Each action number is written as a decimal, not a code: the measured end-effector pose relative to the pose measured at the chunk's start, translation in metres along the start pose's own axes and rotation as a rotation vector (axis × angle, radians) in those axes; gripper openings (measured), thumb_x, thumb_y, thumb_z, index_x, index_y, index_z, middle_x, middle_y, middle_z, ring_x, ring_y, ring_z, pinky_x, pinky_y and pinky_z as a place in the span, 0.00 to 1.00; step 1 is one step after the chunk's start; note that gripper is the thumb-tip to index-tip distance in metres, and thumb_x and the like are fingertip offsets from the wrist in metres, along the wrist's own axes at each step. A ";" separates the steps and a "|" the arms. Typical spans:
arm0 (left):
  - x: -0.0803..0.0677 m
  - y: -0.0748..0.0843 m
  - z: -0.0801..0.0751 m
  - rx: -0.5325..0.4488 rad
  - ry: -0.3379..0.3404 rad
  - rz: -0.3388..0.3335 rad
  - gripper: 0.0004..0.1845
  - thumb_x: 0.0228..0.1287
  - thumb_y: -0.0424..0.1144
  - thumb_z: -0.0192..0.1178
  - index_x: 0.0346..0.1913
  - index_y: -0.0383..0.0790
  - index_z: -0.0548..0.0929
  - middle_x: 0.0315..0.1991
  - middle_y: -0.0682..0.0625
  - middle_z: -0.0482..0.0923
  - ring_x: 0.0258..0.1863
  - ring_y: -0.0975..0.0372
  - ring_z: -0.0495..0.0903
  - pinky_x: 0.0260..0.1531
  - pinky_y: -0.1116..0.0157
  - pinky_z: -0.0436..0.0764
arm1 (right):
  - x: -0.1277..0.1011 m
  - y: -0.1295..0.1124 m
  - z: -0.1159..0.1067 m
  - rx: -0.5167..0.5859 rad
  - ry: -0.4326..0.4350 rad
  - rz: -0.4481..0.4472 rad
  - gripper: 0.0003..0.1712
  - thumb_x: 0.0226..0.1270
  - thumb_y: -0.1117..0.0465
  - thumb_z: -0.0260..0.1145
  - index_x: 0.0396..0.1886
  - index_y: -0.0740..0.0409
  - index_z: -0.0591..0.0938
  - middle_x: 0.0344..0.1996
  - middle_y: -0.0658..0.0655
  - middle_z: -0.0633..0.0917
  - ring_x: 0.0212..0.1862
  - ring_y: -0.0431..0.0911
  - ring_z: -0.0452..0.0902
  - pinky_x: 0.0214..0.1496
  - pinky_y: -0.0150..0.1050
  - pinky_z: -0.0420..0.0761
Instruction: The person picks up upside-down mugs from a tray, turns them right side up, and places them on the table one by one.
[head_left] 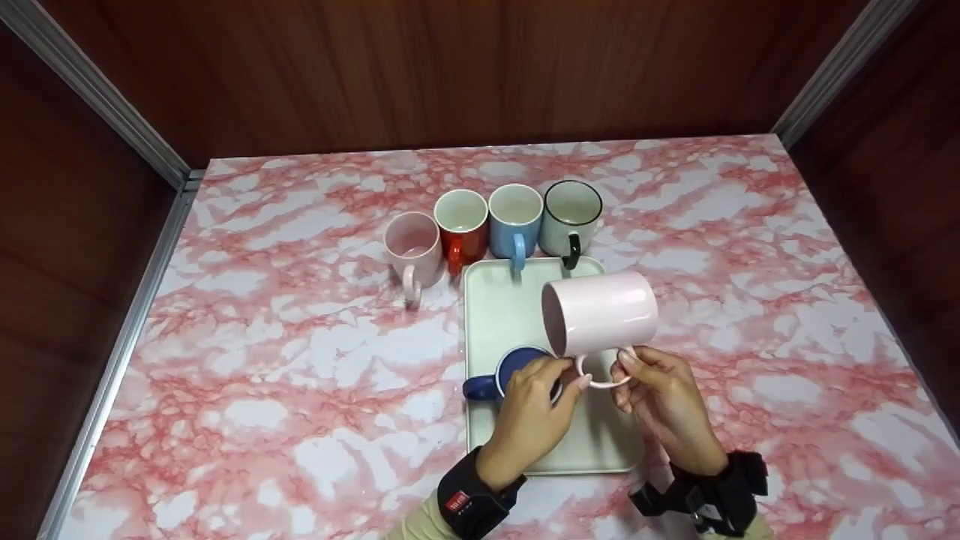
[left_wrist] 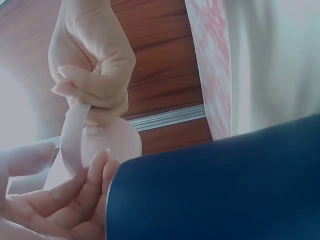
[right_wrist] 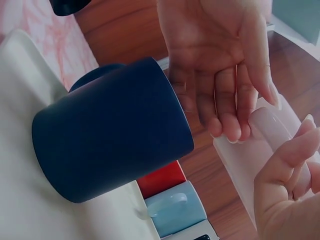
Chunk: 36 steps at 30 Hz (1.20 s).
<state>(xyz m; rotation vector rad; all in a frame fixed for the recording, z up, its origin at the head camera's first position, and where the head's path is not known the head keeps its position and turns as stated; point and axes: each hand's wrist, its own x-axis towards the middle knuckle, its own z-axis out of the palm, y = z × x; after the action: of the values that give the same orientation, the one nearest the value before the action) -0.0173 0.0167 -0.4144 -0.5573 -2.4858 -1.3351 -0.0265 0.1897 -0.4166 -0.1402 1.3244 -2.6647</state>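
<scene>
Pink and glossy, a mug [head_left: 604, 311] hangs on its side above the pale green tray [head_left: 495, 307], its long axis roughly left to right on my head feed, mouth toward the left, base toward the right. Its handle [head_left: 604, 385] points back at the person, so both hands meet it on the near side, with the mug's body just beyond. I see the right grip [head_left: 671, 397] pinching the handle at its base end; the left grip [head_left: 532, 416] has its fingers loosely extended by the rim end, touching or nearly so. I judge any turn of the mug to hinge on that handle, mostly through the right. Partly covered by the left grip, a dark blue mug [right_wrist: 112, 132] stands upright on the tray. Beyond, I have a second pink mug [head_left: 415, 255], a red mug [head_left: 466, 241], a light blue mug [head_left: 514, 232] and a black-rimmed mug [head_left: 566, 229] on the marbled desk [head_left: 285, 360].
</scene>
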 end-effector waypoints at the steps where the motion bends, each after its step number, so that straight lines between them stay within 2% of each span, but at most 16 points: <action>1: 0.000 0.000 0.000 -0.008 0.009 -0.005 0.12 0.61 0.41 0.58 0.40 0.34 0.82 0.35 0.48 0.81 0.36 0.61 0.78 0.39 0.64 0.74 | 0.000 0.001 0.000 0.009 -0.005 0.000 0.12 0.68 0.75 0.47 0.29 0.69 0.77 0.21 0.58 0.79 0.18 0.43 0.74 0.18 0.31 0.73; 9: 0.001 -0.001 0.005 -0.137 0.080 -0.040 0.09 0.61 0.38 0.59 0.38 0.35 0.81 0.34 0.49 0.80 0.35 0.62 0.78 0.39 0.68 0.74 | 0.002 0.005 -0.002 0.066 -0.029 0.026 0.14 0.69 0.75 0.44 0.30 0.69 0.77 0.23 0.58 0.79 0.19 0.43 0.75 0.20 0.30 0.74; 23: 0.002 0.001 0.009 -0.312 0.101 -0.131 0.10 0.61 0.38 0.59 0.38 0.32 0.79 0.34 0.47 0.80 0.34 0.63 0.77 0.36 0.67 0.77 | 0.004 0.010 -0.005 0.141 -0.086 0.064 0.17 0.69 0.76 0.42 0.32 0.70 0.78 0.24 0.58 0.81 0.20 0.43 0.76 0.22 0.30 0.75; 28: 0.002 0.002 0.010 -0.370 0.112 -0.158 0.09 0.61 0.38 0.58 0.37 0.32 0.79 0.33 0.47 0.80 0.33 0.63 0.77 0.35 0.66 0.77 | 0.004 0.011 -0.004 0.108 -0.094 0.069 0.17 0.69 0.76 0.42 0.32 0.69 0.78 0.24 0.59 0.82 0.20 0.42 0.77 0.22 0.29 0.75; 36: 0.003 0.006 0.011 -0.444 0.111 -0.169 0.09 0.61 0.36 0.59 0.39 0.32 0.78 0.33 0.45 0.80 0.31 0.62 0.77 0.34 0.67 0.76 | 0.004 0.014 -0.003 -0.013 -0.070 0.062 0.16 0.67 0.77 0.45 0.31 0.67 0.79 0.22 0.57 0.82 0.18 0.41 0.76 0.18 0.28 0.74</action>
<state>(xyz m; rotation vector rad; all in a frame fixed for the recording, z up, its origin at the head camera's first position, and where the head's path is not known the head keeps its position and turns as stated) -0.0175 0.0293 -0.4149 -0.3515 -2.1909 -1.9463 -0.0296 0.1829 -0.4295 -0.1883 1.3029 -2.5758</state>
